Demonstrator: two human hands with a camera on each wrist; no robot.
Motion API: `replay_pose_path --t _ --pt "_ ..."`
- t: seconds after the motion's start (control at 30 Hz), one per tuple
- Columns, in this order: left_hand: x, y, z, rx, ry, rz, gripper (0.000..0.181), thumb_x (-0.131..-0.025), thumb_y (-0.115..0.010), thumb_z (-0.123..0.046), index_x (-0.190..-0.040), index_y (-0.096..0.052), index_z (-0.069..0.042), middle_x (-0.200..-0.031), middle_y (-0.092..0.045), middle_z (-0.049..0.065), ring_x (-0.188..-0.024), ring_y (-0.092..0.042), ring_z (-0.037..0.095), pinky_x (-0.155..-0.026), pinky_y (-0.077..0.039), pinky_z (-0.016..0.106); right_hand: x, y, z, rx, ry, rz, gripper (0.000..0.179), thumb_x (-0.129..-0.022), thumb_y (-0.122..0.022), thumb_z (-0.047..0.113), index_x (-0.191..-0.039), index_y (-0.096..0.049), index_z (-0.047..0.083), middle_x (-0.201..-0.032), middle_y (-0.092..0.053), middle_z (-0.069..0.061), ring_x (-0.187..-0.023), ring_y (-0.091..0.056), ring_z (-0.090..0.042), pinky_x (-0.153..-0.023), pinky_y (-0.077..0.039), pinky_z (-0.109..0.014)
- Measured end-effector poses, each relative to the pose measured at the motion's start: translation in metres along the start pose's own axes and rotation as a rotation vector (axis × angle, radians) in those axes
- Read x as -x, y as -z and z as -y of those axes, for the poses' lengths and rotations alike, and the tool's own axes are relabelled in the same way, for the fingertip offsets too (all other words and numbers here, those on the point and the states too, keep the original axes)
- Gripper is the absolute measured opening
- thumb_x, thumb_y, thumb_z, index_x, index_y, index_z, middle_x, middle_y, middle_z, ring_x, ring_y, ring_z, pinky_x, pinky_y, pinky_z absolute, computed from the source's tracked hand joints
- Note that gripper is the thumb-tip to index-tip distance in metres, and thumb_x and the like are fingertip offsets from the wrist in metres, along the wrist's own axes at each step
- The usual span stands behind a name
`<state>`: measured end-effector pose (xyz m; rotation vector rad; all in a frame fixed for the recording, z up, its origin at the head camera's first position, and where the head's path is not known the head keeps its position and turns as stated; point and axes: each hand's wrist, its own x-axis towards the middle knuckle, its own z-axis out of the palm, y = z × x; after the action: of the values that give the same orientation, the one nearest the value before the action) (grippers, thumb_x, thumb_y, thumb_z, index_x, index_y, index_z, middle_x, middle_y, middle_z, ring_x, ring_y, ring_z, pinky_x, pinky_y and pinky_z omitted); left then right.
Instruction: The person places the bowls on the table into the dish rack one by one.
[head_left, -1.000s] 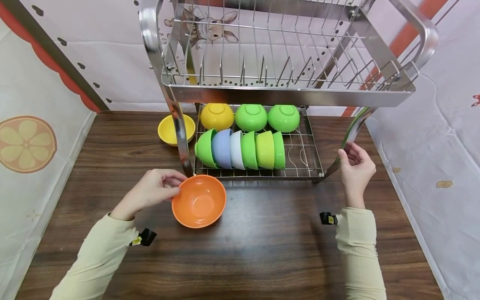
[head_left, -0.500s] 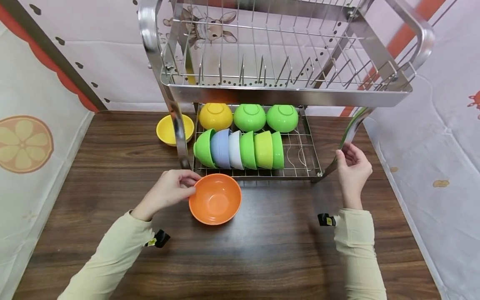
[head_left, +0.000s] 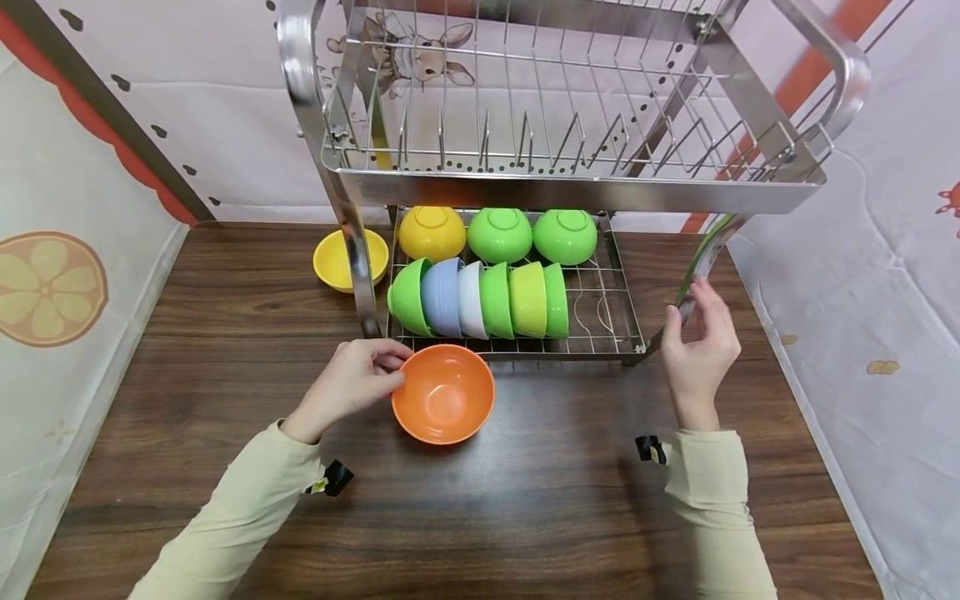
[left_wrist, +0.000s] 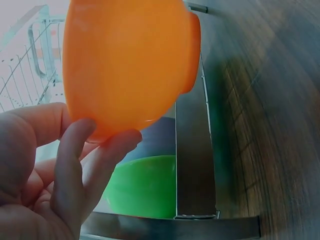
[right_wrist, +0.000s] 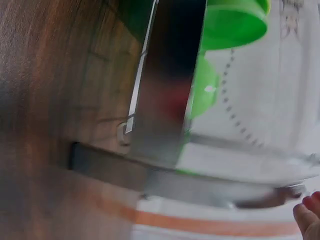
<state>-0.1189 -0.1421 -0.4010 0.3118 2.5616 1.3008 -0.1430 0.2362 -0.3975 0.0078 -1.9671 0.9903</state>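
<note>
My left hand (head_left: 348, 386) pinches the left rim of an orange bowl (head_left: 444, 394), which faces up in front of the dish rack's lower shelf. In the left wrist view the bowl (left_wrist: 125, 60) shows its outer side and foot, held between thumb and fingers. My right hand (head_left: 701, 350) is at the rack's right front post (head_left: 705, 258), thumb and fingers parted around it. In the right wrist view only some fingertips (right_wrist: 310, 212) show, beside the post's end. The metal dish rack (head_left: 585, 197) stands over the lower bowls.
On the lower shelf, a row of bowls on edge includes a blue bowl (head_left: 442, 298) and a yellow-green bowl (head_left: 528, 300). Behind it sit upturned bowls, one yellow (head_left: 432, 235). A yellow bowl (head_left: 333, 262) stands left of the rack on the wooden table (head_left: 525, 517).
My left hand has carried the orange bowl to the right and slightly toward the rack. My right hand has loosened from the post, its thumb and fingers spreading apart.
</note>
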Motion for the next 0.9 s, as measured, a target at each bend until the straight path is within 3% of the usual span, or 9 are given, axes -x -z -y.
replay_pose_path --t 0.07,0.17,0.3,0.43,0.63,0.8,0.9 --pt "-0.001 -0.002 -0.001 -0.009 -0.008 -0.013 0.023 -0.075 -0.059 -0.001 -0.096 -0.067 0.0 -0.082 -0.068 0.01 -0.065 -0.061 0.011 -0.056 -0.049 0.023 0.006 -0.002 0.007 0.01 0.127 0.016 0.022 -0.074 -0.064 -0.005 -0.095 -0.065 -0.009 -0.106 -0.063 -0.02 -0.099 -0.059 -0.033 -0.092 -0.043 -0.025" --pt "-0.003 -0.004 -0.004 -0.017 -0.023 -0.026 0.023 -0.075 -0.059 -0.001 -0.096 -0.067 0.0 -0.082 -0.068 0.01 -0.068 -0.062 0.012 -0.057 -0.049 0.023 0.017 -0.005 0.026 -0.065 0.278 0.106 0.02 -0.075 -0.064 0.003 -0.092 -0.066 -0.007 -0.101 -0.065 -0.02 -0.094 -0.06 -0.036 -0.091 -0.044 -0.026" --pt "-0.006 -0.009 -0.008 -0.02 -0.034 -0.043 0.023 -0.074 -0.059 -0.001 -0.096 -0.067 0.0 -0.082 -0.068 0.01 -0.071 -0.062 0.013 -0.059 -0.049 0.023 0.033 -0.01 0.054 -0.211 0.474 0.286 0.022 -0.08 -0.06 0.009 -0.091 -0.065 -0.009 -0.098 -0.065 -0.022 -0.088 -0.061 -0.035 -0.088 -0.046 -0.027" --pt "-0.008 -0.015 -0.011 -0.004 -0.046 -0.063 0.022 -0.074 -0.058 0.0 -0.094 -0.068 -0.001 -0.08 -0.068 0.01 -0.067 -0.062 0.013 -0.056 -0.049 0.023 0.048 -0.015 0.074 -0.283 0.643 0.503 0.026 -0.087 -0.056 0.014 -0.095 -0.064 -0.009 -0.1 -0.064 -0.021 -0.09 -0.061 -0.032 -0.085 -0.048 -0.032" --pt "-0.012 -0.02 -0.015 0.015 -0.064 -0.068 0.021 -0.074 -0.058 0.001 -0.092 -0.068 0.0 -0.078 -0.068 0.01 -0.064 -0.061 0.011 -0.053 -0.049 0.022 0.067 -0.022 0.085 -0.262 0.821 0.749 0.025 -0.087 -0.058 0.018 -0.096 -0.065 -0.004 -0.1 -0.065 -0.015 -0.095 -0.061 -0.025 -0.089 -0.046 -0.035" --pt "-0.014 -0.021 -0.016 -0.007 -0.087 -0.078 0.021 -0.073 -0.059 0.0 -0.092 -0.068 -0.001 -0.078 -0.068 0.009 -0.059 -0.059 0.009 -0.05 -0.047 0.021 0.08 -0.028 0.089 -0.215 0.927 0.818 0.021 -0.079 -0.067 0.017 -0.094 -0.067 0.001 -0.096 -0.067 -0.009 -0.092 -0.062 -0.021 -0.087 -0.047 -0.035" --pt "-0.014 -0.02 -0.017 -0.005 -0.088 -0.073 0.021 -0.074 -0.059 -0.001 -0.093 -0.068 -0.001 -0.079 -0.068 0.009 -0.058 -0.058 0.009 -0.05 -0.047 0.021 0.084 -0.03 0.091 -0.189 0.961 0.834 0.016 -0.081 -0.064 0.015 -0.092 -0.068 0.004 -0.092 -0.067 -0.005 -0.088 -0.061 -0.018 -0.084 -0.048 -0.033"
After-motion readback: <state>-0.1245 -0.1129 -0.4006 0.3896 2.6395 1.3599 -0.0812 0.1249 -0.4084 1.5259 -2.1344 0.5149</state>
